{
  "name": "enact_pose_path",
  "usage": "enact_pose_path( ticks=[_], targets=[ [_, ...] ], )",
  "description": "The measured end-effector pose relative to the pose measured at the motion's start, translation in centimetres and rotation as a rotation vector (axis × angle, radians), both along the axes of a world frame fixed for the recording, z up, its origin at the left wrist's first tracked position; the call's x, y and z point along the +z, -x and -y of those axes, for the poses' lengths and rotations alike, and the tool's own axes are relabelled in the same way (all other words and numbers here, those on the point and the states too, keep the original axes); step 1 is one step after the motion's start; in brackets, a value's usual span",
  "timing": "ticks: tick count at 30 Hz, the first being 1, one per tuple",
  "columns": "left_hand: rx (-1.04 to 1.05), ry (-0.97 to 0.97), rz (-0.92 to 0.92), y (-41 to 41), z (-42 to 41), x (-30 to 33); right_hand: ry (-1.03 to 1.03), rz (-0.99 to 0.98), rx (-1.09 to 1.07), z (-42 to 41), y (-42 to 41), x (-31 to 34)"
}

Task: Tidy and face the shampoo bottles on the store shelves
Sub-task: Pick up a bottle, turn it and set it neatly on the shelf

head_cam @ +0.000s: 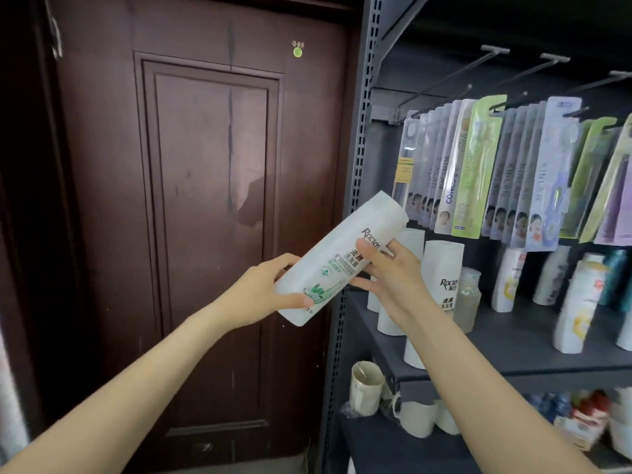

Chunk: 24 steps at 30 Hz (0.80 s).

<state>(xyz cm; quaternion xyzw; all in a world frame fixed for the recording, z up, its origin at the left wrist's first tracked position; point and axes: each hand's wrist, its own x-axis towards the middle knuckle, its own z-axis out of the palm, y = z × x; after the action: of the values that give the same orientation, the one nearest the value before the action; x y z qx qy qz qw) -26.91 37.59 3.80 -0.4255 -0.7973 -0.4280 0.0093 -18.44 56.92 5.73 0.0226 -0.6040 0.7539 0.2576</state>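
A white shampoo bottle with a green leaf print is held tilted in the air, in front of the shelf's left upright. My left hand grips its lower end and my right hand holds its upper half, label toward me. Behind my right hand, more white bottles of the same brand stand on the grey middle shelf. Further right on that shelf stand white and yellow shampoo bottles and a teal one, some leaning.
Packaged toothbrushes hang on hooks above the bottles. A dark brown door fills the left. The lower shelf holds white cups and small packaged goods. The grey slotted upright stands between door and shelves.
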Motion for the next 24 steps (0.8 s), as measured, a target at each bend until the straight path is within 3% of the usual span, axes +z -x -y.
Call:
enact_pose_path(
  ticks=[3, 7, 13, 19, 24],
  targets=[
    [0.074, -0.021, -0.115, 0.5, 0.7, -0.3, 0.071, 0.019, -0.002, 0.7, 0.4, -0.5],
    [0.299, 0.071, -0.493, 1.1, 1.7, -0.6, 0.265, 0.062, 0.004, 1.2, 1.1, -0.3],
    [0.439, -0.046, -0.890, 2.3, 2.1, -1.7, 0.503, -0.042, 0.241, 1.6, 1.8, -1.2],
    [0.498, -0.111, -0.977, 3.7, 2.2, -2.3, 0.441, -0.118, 0.350, 2.1, 2.2, -1.7],
    [0.475, -0.078, -0.927, 4.1, 2.4, -2.1, 0.399, -0.115, 0.325, 1.8, 2.4, -1.7]
  ],
)
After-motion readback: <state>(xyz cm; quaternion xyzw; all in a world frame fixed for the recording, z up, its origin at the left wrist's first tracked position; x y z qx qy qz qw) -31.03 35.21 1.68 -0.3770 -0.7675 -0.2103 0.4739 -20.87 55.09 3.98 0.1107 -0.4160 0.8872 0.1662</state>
